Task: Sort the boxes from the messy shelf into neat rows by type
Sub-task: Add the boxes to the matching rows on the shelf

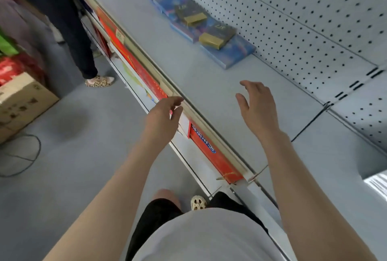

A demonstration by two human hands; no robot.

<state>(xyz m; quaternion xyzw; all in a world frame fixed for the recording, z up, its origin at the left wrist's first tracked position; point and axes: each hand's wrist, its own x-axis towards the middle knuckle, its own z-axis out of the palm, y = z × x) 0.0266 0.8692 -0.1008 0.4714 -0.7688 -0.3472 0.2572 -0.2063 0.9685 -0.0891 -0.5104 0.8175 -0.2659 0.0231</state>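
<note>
Boxes [201, 28], blue flat, gold small, stacked

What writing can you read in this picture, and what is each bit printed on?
None is legible.
Red strip under the shelf edge: white characters on a blue band, blurred.
Cardboard box on the floor: dark print, blurred.
Dark boxes on the blue boxes: gold mark, unreadable.

Retail shop aisle. Grey metal gondola shelf [188, 68] with pegboard back panel [293, 9], price-label strip [146, 65] along its front edge, boxed goods [201, 28] displayed, cardboard carton [23, 97] on floor.
</note>
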